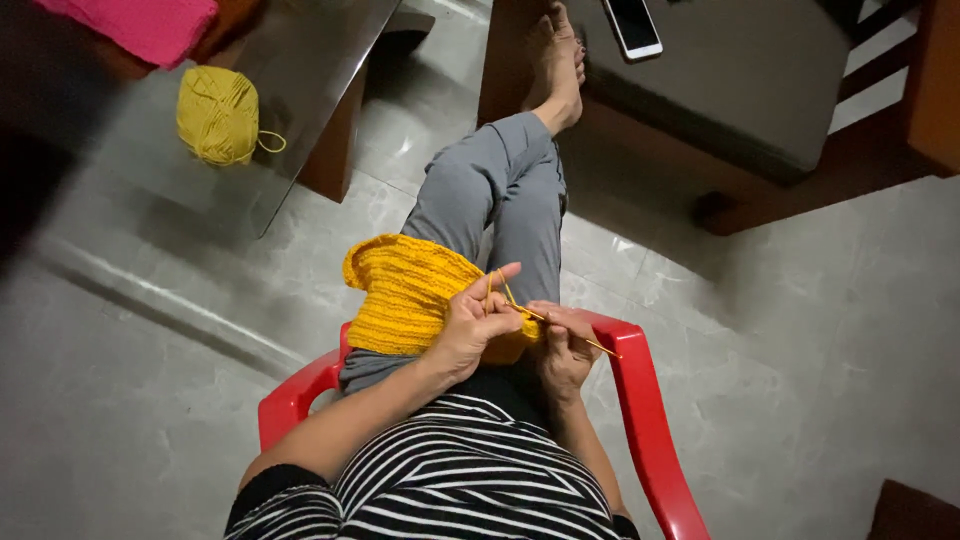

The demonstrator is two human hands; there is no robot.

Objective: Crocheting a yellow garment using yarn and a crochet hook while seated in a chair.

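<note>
A yellow crocheted piece (405, 292) lies over my lap, on grey trousers. My left hand (478, 322) grips its right edge, and a strand of yellow yarn runs over the raised forefinger. My right hand (566, 345) is closed on a thin crochet hook (580, 338); the hook's tip points into the work by my left fingers and its handle sticks out to the right. The two hands almost touch. A yellow yarn ball (218, 114) rests on the glass table at the upper left.
I sit in a red plastic chair (645, 420) on a grey tiled floor. A glass-topped table (300, 70) carries pink fabric (140, 25). My foot rests on a wooden seat with a grey cushion (740, 70) that bears a phone (633, 27).
</note>
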